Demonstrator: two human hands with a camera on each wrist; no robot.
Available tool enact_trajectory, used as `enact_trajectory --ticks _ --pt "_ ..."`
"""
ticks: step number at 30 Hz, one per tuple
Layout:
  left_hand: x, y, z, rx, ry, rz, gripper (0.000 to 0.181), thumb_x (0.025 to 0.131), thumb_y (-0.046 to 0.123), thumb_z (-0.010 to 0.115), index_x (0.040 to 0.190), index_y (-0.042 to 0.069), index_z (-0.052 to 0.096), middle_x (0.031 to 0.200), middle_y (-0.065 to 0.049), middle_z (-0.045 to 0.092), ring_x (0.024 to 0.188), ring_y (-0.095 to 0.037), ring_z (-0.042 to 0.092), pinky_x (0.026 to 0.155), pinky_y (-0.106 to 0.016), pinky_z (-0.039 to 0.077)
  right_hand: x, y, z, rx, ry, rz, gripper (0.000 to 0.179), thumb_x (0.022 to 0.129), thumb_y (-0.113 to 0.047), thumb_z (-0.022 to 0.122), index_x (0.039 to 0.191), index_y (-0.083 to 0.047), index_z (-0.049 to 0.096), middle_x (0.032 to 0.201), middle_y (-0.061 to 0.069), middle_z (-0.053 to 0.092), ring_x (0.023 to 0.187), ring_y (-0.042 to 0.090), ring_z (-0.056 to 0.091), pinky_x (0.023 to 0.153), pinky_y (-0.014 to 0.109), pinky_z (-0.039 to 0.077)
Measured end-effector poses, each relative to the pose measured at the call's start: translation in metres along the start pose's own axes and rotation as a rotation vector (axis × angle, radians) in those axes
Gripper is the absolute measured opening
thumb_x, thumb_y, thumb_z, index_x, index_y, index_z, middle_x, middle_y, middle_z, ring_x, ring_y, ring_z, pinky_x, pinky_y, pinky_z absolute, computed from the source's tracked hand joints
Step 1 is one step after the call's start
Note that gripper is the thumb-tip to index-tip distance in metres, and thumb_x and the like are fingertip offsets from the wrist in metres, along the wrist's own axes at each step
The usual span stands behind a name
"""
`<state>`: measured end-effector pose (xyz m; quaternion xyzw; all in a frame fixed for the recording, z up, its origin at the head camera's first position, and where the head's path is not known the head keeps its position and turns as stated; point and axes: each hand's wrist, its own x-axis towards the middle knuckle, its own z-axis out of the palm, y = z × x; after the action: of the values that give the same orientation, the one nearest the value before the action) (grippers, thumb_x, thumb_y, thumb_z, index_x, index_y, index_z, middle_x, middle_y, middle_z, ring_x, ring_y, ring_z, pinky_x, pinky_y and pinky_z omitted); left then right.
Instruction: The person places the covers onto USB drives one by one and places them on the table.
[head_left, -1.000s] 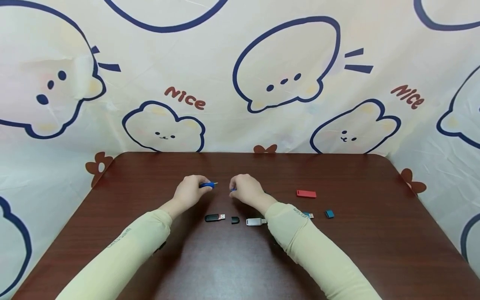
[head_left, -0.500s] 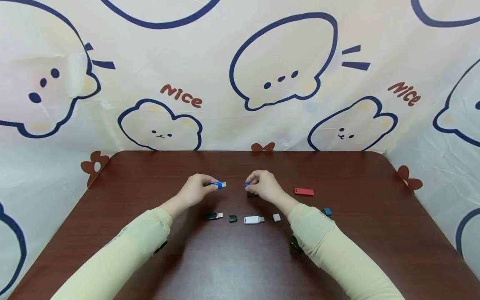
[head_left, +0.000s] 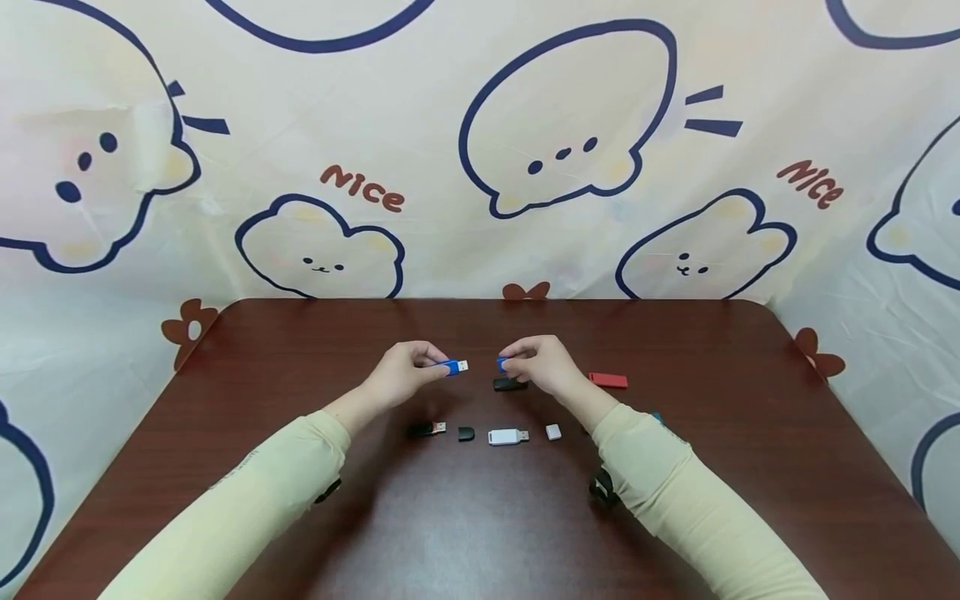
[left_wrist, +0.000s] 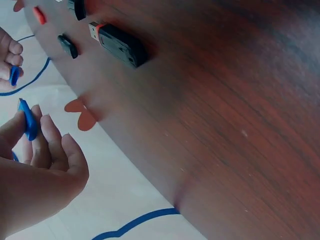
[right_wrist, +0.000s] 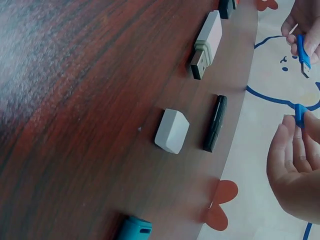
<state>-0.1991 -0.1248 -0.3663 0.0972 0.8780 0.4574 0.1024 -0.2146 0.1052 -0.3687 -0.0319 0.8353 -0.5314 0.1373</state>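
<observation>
I read the head view from left to right. The left hand pinches the blue USB drive in its grip, raised over the worktop, metal plug directed right. Nearer to me lies a black USB drive, plug exposed, with a black cap just beside it. Next come a white USB drive and, farther off, a black stick. The blue cap, apart from the blue USB drive, is pinched in the right hand's grip. Beyond lie a white cap, a red stick and a teal piece, partly hidden by the right sleeve.
</observation>
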Motion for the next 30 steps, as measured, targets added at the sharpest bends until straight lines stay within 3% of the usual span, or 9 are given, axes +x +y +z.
enact_trajectory --ticks 4,12,17,26,30 --pt "0.001 0.004 0.003 -0.042 0.019 -0.001 0.016 0.089 0.012 0.063 0.099 0.000 0.065 0.096 -0.021 0.067 0.091 -0.034 0.061 0.073 -0.027 0.047 -0.003 -0.002 -0.002 -0.014 0.004 0.016 0.019 0.087 -0.011 0.065 0.104 -0.002 0.069 0.095 0.011 0.069 0.084 0.020 0.066 0.082 0.036 0.052" --pt "0.003 0.010 0.007 -0.122 0.041 -0.096 0.020 0.090 0.015 0.063 0.104 0.002 0.066 0.099 -0.014 0.067 0.096 -0.032 0.060 0.086 -0.043 0.048 -0.003 -0.003 -0.002 -0.009 0.009 0.008 0.021 0.087 -0.013 0.065 0.105 -0.003 0.069 0.102 0.013 0.068 0.083 0.015 0.063 0.088 0.042 0.049" --pt "0.001 0.014 0.011 -0.128 0.037 -0.085 0.020 0.089 0.015 0.064 0.103 0.002 0.067 0.098 -0.017 0.067 0.094 -0.033 0.060 0.085 -0.044 0.048 -0.004 -0.004 0.000 -0.001 0.009 0.015 0.021 0.087 -0.014 0.065 0.105 -0.004 0.069 0.105 0.013 0.068 0.085 0.016 0.062 0.090 0.044 0.048" --pt "0.001 0.015 0.016 -0.114 0.026 -0.064 0.017 0.088 0.016 0.065 0.100 0.003 0.067 0.094 -0.016 0.066 0.090 -0.030 0.058 0.076 -0.035 0.049 -0.005 -0.007 0.006 0.011 -0.007 -0.010 0.020 0.087 -0.013 0.066 0.104 -0.003 0.070 0.101 0.012 0.069 0.086 0.018 0.063 0.088 0.044 0.049" --pt "0.001 0.015 0.016 -0.111 0.025 -0.069 0.017 0.088 0.016 0.065 0.099 0.003 0.068 0.092 -0.014 0.066 0.090 -0.028 0.058 0.073 -0.029 0.046 -0.005 -0.006 0.008 0.024 0.000 -0.012 0.019 0.087 -0.011 0.066 0.103 -0.003 0.070 0.096 0.012 0.070 0.090 0.024 0.065 0.087 0.044 0.049"
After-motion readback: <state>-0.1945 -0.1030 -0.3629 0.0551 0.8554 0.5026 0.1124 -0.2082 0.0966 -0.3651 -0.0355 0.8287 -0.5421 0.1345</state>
